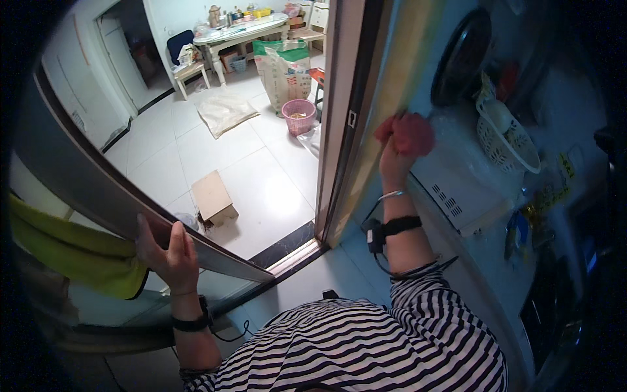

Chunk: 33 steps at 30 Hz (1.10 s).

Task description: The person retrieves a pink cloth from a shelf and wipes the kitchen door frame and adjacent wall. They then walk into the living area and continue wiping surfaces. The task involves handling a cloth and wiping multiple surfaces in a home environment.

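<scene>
My left hand [171, 257] grips the edge of a framed glass door [122, 208], fingers and thumb spread across its frame. A yellow-green cloth [73, 250] hangs beside that hand, against the door. In my right hand [396, 166] is a bunched red cloth [414, 134], held up against the wall strip beside the door jamb [338, 122]. The cloth hides most of those fingers. A metal strike plate [351, 119] is set into the jamb, just left of the red cloth.
To the right, a white perforated basket [509, 139] stands by a white vented appliance [455, 196]. Beyond the doorway are a cardboard box [213, 196], a pink wastebasket [298, 125], a large woven sack [281, 73] and a table [245, 28]. A dark threshold [289, 240] crosses the floor.
</scene>
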Motion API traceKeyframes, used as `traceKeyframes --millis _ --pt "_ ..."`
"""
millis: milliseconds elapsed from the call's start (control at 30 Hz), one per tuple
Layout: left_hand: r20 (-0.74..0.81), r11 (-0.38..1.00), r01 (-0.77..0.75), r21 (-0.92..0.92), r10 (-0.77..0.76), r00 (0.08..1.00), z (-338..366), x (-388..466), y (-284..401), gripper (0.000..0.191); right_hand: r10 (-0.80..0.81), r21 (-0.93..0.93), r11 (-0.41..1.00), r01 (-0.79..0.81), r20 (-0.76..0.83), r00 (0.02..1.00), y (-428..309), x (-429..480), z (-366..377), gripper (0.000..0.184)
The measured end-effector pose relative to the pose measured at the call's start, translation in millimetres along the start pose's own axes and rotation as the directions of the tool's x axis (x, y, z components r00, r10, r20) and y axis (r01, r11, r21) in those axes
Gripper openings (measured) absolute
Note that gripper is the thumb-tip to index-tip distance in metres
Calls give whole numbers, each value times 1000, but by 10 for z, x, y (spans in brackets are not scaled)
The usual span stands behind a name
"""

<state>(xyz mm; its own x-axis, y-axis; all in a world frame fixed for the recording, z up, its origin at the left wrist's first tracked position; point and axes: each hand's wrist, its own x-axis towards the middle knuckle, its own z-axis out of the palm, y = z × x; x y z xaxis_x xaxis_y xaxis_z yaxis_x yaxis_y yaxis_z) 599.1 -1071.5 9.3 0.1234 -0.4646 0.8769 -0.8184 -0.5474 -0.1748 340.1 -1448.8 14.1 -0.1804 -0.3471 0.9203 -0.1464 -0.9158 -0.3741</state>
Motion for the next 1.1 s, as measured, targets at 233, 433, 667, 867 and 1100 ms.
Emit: traceKeyframes --millis 233,433,667,867,1100 --pt "-4 1000 13 8 -13 1000 -17 -7 -19 25 837 -629 541 -559 337 431 489 -1734 -807 41" --pt "-16 995 50 82 -49 999 -67 -34 -41 22 767 -376 637 -672 232 598 548 -1438 -839 49" --pt "29 994 111 -17 -110 993 -181 -86 -82 26 405 38 914 -404 -8 914 489 67 -412 29" --pt "39 991 125 -42 -123 992 -278 -94 -31 26 206 -124 970 -209 -37 978 892 -77 -65 29" --pt "143 961 168 -221 -139 980 -221 -224 189 24 889 -657 424 -623 169 426 974 -1658 -671 50"
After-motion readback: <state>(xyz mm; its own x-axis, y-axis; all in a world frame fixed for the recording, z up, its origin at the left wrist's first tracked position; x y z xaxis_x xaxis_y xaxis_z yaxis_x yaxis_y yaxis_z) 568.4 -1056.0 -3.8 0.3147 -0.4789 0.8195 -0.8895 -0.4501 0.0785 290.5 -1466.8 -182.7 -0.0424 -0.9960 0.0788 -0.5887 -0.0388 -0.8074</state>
